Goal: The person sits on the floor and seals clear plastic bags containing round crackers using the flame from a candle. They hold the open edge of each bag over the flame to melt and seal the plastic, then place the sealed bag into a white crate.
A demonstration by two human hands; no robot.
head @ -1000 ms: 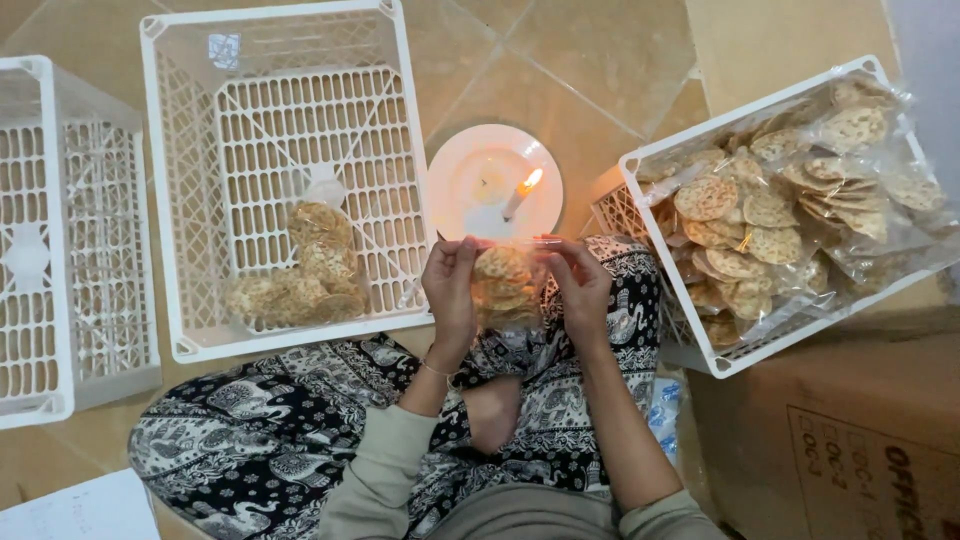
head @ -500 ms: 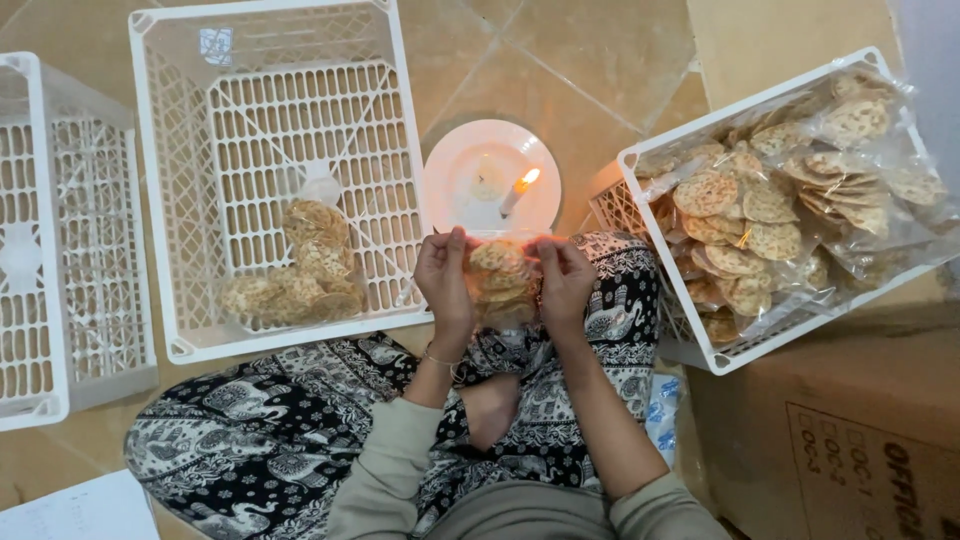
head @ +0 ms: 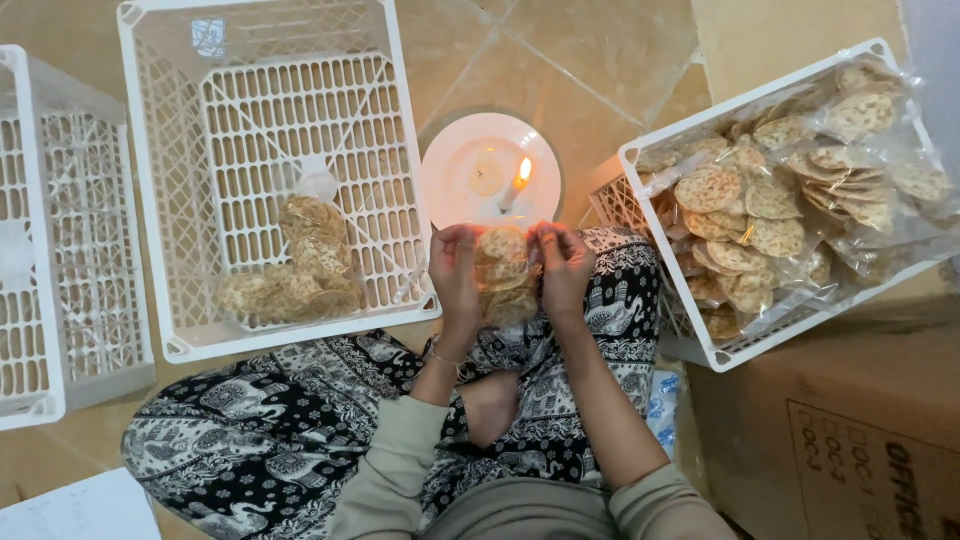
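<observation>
I sit cross-legged on a tiled floor. My left hand (head: 455, 272) and my right hand (head: 562, 268) grip the two sides of a clear bag of round crackers (head: 505, 275), held over my lap. The bag's top edge sits close to the flame of a small lit candle (head: 512, 185), which stands on a white plate (head: 470, 170) just beyond my hands. Both hands pinch the bag near its upper end.
A white plastic crate (head: 400, 180) at the centre left holds a few sealed cracker bags (head: 300, 265). Another white crate (head: 20, 380) stands at the far left. A crate at the right (head: 660, 255) is piled with cracker bags (head: 780, 210). A cardboard box (head: 850, 440) sits at the lower right.
My hands have brought the bag's top a little closer to the candle flame. The view has shifted slightly.
</observation>
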